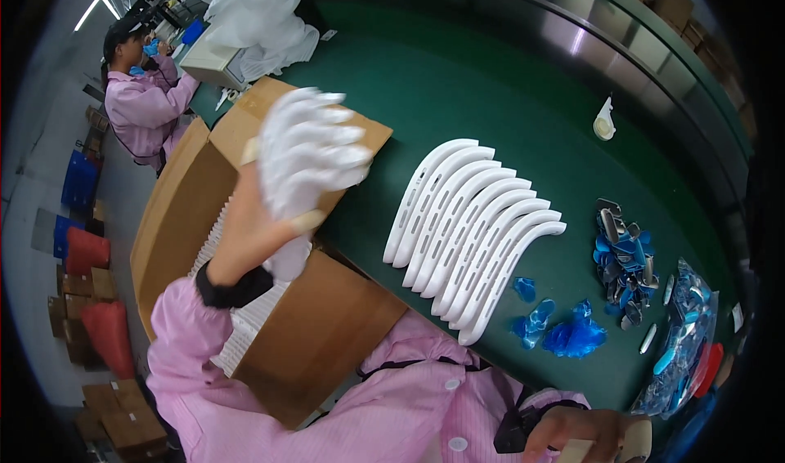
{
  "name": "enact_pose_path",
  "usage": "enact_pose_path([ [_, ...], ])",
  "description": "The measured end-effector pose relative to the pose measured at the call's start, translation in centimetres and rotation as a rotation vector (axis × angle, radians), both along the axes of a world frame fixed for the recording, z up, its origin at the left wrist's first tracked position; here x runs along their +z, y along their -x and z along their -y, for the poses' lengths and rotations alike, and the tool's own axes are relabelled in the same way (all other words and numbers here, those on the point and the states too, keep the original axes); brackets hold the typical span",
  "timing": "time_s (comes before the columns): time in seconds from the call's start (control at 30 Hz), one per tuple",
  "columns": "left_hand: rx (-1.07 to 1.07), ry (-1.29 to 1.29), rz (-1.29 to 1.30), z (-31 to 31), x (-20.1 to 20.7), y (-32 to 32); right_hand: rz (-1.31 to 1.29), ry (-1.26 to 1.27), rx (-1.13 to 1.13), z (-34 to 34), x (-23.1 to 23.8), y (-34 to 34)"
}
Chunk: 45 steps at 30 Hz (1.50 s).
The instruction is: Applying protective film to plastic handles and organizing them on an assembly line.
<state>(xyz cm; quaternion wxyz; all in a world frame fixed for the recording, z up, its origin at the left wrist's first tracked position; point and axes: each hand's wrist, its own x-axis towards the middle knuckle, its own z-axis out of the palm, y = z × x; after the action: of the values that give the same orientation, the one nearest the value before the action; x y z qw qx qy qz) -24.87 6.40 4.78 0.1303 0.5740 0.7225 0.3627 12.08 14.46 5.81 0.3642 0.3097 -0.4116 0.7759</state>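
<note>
My left hand [245,226], with pale finger covers, is closed around several white curved plastic strips [307,156], held above the open cardboard box [282,332]. Motion blurs these strips. More white pieces [245,324] stand packed in rows inside the box. On the green table, a fanned row of white curved slotted strips [474,234] lies right of the box. My right hand [585,426] is low at the lower right, by the table edge. Its covered fingers are apart with nothing visible in them, and the lower edge cuts part of them off.
Crumpled blue film [575,332] and a pile of small blue and metallic pieces [625,259] lie right of the strips. Beyond are a clear bag of blue parts [683,340] and a white tape dispenser [604,121]. A co-worker in pink [143,103] sits at the far left.
</note>
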Motion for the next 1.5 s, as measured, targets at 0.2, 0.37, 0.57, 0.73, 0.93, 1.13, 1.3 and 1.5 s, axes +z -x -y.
enact_pose_path([
  [0.2, 0.115, 0.442, -0.278, -8.3, -2.3, -1.0, 0.045, 0.011, -0.096, 0.5, -0.5, -1.9],
  [0.37, -0.063, 0.577, -0.138, -6.9, -0.6, -1.6, -0.001, -0.005, -0.133, 1.2, -5.0, -3.6],
  [0.57, 0.095, 0.334, -0.103, 3.7, 0.8, 5.3, 0.192, 0.164, -0.366, 1.3, -3.2, -2.8],
  [0.73, 0.227, 0.916, -0.749, 26.9, -5.4, 9.9, 0.233, 0.293, -0.295, 0.4, -5.4, -2.2],
  [0.93, 0.046, 1.118, -0.711, 39.1, -12.1, 6.7, 0.32, 0.273, -0.298, 0.0, -5.3, -0.8],
  [1.13, -0.093, 1.134, -0.826, 39.9, -14.4, 8.0, 0.331, 0.27, -0.333, 0.4, -5.0, -0.6],
  [1.3, -0.385, 1.195, -0.759, 38.1, -13.7, 10.0, 0.338, 0.283, -0.358, 0.7, -5.0, -0.7],
  [1.5, -0.281, 1.091, -0.827, 37.1, -15.4, 9.9, 0.363, 0.291, -0.363, 0.7, -4.8, -0.8],
])
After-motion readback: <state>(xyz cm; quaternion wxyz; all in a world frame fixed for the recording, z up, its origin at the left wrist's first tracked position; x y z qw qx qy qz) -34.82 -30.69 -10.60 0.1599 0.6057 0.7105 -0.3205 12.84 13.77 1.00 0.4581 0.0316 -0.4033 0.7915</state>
